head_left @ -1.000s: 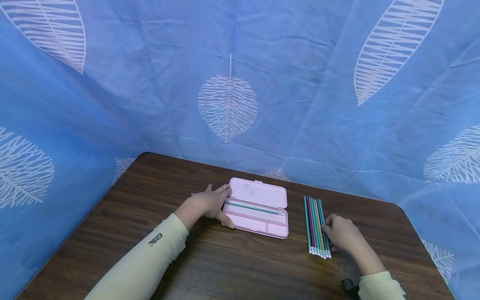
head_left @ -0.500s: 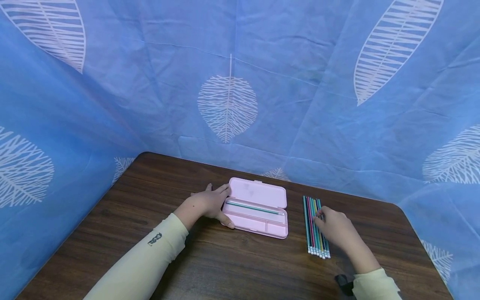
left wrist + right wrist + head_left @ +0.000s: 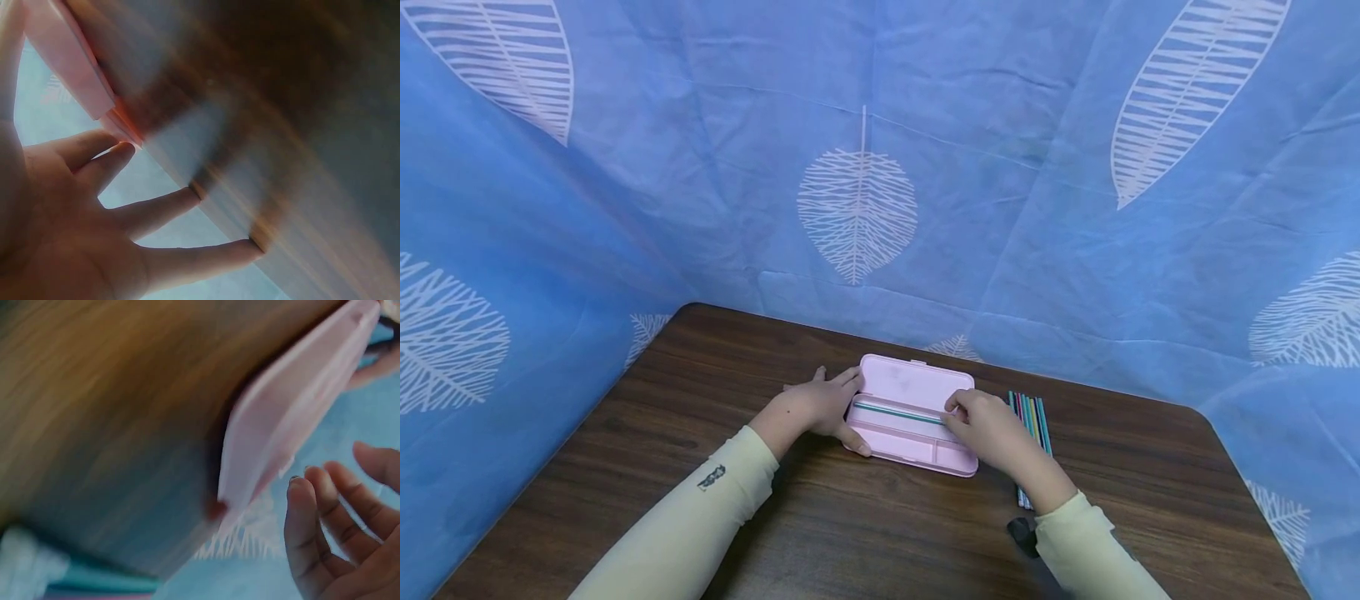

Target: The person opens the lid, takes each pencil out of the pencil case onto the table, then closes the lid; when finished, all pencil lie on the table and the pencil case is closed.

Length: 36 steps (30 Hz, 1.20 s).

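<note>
A pink pencil case [image 3: 917,383] lies with its lid raised on the dark table. One green pencil [image 3: 895,412] rests in its long rear compartment. My left hand [image 3: 823,408] is spread at the case's left end, thumb at the front corner; the left wrist view shows its fingers [image 3: 159,215] apart. Over the case's right end hovers my right hand [image 3: 992,429], covering that end of the pencil. In the right wrist view its thumb and bent fingers [image 3: 303,525] stand apart, with nothing visible between them.
A row of several coloured pencils [image 3: 1033,421] lies right of the case, partly hidden by my right forearm. The brown table [image 3: 880,533] ends at a blue curtain [image 3: 985,250] printed with white leaves.
My right hand has left the row of pencils and moved left to the case's right end. The left hand and the case have stayed in place.
</note>
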Each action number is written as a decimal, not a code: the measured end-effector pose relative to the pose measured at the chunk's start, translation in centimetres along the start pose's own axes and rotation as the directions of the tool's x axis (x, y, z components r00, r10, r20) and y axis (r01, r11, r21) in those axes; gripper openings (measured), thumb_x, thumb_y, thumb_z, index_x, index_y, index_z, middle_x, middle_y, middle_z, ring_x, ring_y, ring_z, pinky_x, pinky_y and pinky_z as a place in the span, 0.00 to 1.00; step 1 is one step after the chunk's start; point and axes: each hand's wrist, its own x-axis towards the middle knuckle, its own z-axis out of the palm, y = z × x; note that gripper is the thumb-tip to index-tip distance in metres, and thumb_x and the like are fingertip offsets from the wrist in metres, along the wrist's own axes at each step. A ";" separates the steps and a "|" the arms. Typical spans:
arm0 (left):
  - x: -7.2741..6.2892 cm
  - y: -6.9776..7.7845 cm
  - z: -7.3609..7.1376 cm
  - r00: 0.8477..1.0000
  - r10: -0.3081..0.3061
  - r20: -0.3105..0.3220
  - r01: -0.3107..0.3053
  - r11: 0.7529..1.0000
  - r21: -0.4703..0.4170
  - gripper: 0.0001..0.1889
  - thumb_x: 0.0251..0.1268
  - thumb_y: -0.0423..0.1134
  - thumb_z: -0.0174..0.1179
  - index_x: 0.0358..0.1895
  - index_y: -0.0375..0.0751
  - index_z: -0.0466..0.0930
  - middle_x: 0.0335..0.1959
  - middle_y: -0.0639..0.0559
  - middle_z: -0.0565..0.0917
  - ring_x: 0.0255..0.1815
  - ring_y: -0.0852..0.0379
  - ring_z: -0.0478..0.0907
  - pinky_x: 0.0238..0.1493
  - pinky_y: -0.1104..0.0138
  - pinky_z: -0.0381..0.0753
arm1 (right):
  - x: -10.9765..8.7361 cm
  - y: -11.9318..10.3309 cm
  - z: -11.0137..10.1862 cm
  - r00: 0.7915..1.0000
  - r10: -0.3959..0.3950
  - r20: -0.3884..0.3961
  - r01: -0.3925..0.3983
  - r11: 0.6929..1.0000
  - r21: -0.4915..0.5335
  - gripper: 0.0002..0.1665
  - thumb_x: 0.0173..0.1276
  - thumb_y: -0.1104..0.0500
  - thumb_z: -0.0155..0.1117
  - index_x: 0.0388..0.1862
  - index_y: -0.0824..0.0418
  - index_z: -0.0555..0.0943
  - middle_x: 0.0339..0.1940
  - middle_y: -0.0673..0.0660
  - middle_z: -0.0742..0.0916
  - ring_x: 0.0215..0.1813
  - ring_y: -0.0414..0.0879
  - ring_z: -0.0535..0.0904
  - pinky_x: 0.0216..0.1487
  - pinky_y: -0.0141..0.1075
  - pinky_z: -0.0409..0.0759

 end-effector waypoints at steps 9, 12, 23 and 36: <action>0.0 0.0 -0.1 1.000 0.004 0.003 -0.004 1.000 0.010 0.67 0.53 0.75 0.74 0.90 0.51 0.46 0.93 0.55 0.44 0.91 0.28 0.42 0.70 0.16 0.58 | 1.4 -2.4 2.5 0.996 -0.080 0.035 0.082 0.995 -0.055 0.14 0.74 0.56 0.72 0.54 0.60 0.90 0.51 0.58 0.93 0.54 0.53 0.89 0.63 0.53 0.86; 0.1 0.1 -0.2 1.000 0.008 0.002 -0.008 1.000 0.015 0.67 0.53 0.75 0.74 0.90 0.51 0.46 0.93 0.55 0.44 0.91 0.28 0.42 0.70 0.16 0.58 | 1.4 -2.6 2.8 0.997 -0.073 0.037 0.076 0.994 -0.080 0.16 0.75 0.55 0.72 0.56 0.61 0.89 0.55 0.60 0.93 0.61 0.59 0.88 0.68 0.57 0.82; 0.0 0.0 -0.1 1.000 0.009 0.001 -0.009 1.000 0.006 0.67 0.53 0.74 0.74 0.89 0.50 0.47 0.92 0.55 0.45 0.90 0.27 0.42 0.70 0.16 0.57 | 1.3 -2.6 3.8 0.997 -0.062 0.053 0.069 0.986 -0.150 0.12 0.73 0.51 0.74 0.47 0.57 0.89 0.36 0.51 0.87 0.43 0.49 0.82 0.47 0.47 0.72; 0.1 0.0 -0.1 1.000 0.008 0.002 -0.008 1.000 0.003 0.68 0.52 0.75 0.74 0.89 0.50 0.47 0.92 0.55 0.45 0.90 0.27 0.43 0.70 0.16 0.58 | 2.6 -1.8 3.5 0.982 -0.090 0.164 0.077 0.993 0.084 0.07 0.75 0.55 0.71 0.37 0.56 0.85 0.30 0.49 0.80 0.33 0.41 0.72 0.40 0.36 0.72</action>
